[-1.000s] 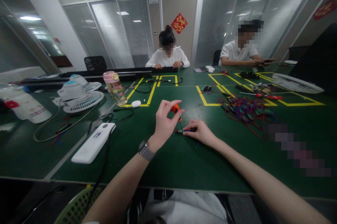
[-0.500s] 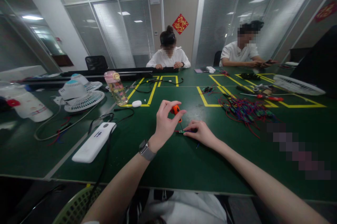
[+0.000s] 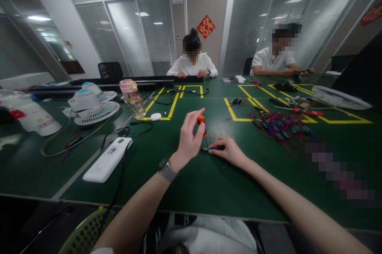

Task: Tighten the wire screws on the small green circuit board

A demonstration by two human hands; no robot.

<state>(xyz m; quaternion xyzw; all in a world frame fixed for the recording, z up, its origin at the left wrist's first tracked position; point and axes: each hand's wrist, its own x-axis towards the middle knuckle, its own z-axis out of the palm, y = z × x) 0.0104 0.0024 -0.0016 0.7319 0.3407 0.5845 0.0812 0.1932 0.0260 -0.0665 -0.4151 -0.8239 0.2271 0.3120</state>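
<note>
At table centre: work area on the green table.
Left hand: closed round an orange-handled screwdriver, upright so its tip meets the board.
Right hand: fingers flat, pinning the small circuit board to keep it from shifting.
Change: left fingers, spread a second ago, now curl higher around the handle.
Nearby: wired boards, power bank.

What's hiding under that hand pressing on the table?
Under the right hand a small green circuit board pokes out on the green table, below the left hand's orange screwdriver. The fingers cover the rest.
</note>
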